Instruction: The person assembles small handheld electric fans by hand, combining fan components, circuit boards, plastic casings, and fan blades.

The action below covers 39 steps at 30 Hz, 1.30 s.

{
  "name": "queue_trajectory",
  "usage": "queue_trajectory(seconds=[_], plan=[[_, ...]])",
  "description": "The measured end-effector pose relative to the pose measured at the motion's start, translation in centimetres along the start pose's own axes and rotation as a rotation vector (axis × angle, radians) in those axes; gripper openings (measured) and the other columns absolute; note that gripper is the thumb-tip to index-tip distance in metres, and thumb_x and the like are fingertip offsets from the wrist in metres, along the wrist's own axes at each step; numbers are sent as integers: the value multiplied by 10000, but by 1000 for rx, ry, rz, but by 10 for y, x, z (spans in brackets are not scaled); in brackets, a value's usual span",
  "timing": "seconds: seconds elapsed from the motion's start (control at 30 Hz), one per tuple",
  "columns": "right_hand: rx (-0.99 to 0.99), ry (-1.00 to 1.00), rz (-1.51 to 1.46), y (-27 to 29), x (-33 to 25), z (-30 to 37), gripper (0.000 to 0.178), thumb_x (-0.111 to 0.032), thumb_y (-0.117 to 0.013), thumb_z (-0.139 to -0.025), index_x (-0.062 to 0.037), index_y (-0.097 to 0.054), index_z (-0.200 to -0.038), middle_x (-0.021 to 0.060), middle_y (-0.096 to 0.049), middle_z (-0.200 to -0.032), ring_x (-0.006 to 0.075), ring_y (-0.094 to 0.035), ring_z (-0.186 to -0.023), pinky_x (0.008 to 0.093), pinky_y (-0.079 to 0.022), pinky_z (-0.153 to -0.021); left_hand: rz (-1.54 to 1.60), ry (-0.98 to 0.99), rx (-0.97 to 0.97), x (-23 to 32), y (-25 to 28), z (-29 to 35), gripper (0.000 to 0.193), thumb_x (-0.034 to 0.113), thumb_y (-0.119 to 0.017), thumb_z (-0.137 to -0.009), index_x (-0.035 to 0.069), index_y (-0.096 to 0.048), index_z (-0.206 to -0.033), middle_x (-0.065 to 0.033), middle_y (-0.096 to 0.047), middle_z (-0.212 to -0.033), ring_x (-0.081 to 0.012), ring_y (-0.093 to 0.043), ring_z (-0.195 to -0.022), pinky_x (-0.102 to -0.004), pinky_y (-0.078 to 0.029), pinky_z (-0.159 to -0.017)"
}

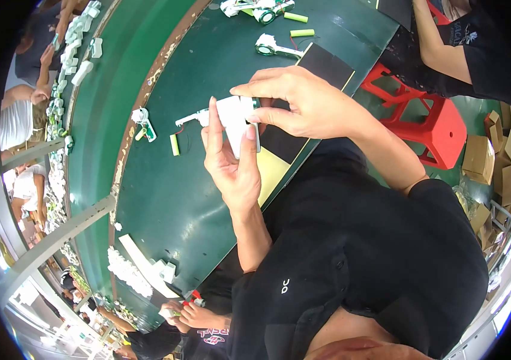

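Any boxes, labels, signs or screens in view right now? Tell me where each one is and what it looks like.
Cardboard boxes: a stack of plain brown cartons on the floor at the far right, beside the red plastic stool.
More brown cartons: lower on the right edge, loosely piled, flaps open.
No signs or screens are visible.
The left hand and right hand hold a small white device with no label showing.

White plastic part [235,117] between both hands

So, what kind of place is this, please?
Probably a small-parts assembly workshop. The left hand and right hand hold a white plastic part over a green workbench strewn with similar parts; cardboard boxes stand nearby.
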State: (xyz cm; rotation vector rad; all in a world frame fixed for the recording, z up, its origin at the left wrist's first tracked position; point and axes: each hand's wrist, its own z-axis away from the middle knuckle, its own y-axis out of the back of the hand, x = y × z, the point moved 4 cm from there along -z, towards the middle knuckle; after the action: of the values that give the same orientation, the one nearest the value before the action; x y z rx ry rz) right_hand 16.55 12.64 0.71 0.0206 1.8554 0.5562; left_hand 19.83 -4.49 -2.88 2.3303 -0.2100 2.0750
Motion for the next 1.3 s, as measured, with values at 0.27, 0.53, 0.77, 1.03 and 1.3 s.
queue_trajectory(seconds=[0.27,0.53,0.77,1.03,1.3], plan=[[-42,-77,-191,-4,-2,9,338,-121,-614,-1010,59,-637,-1295,171,-658,-1054,257,-727,-834,383,-577,-755,210,152,-74,4,0,3,654,0,-618,-1014,-5,-327,-1600,-157,-639,-1321,-219,-704,-1065,-371,-617,-892],[113,98,-126,-5,-4,6,303,-153,-640,-1000,13,-682,-1250,147,-661,-1097,253,-704,-805,360,-569,-756,448,227,-164,8,-12,10,635,-16,-625,-1002,-25,-349,-1574,-161,-628,-1285,-200,-701,-1005,-331,-612,-858],[317,230,-21,-9,-8,-5,392,-206,-536,-1031,38,-700,-772,94,-632,-653,210,-603,-638,349,-453,-592,454,350,-176,14,-22,11,445,-8,-635,-1003,-39,-398,-1378,-182,-650,-1197,-200,-696,-1011,-336,-601,-873],[404,234,59,1,-9,-4,435,-207,-483,-1052,56,-678,-767,122,-640,-657,192,-544,-546,341,-406,-531,453,421,-250,7,-15,21,348,62,-644,-1023,-87,-556,-1325,-158,-733,-1063,-170,-734,-871,-302,-617,-781],[411,237,88,0,-5,-5,458,-223,-479,-1064,56,-679,-760,107,-623,-644,168,-523,-541,320,-377,-517,140,234,-155,4,-14,23,432,68,-690,-983,-79,-549,-1364,-126,-718,-1078,-169,-718,-885,-301,-581,-766]])
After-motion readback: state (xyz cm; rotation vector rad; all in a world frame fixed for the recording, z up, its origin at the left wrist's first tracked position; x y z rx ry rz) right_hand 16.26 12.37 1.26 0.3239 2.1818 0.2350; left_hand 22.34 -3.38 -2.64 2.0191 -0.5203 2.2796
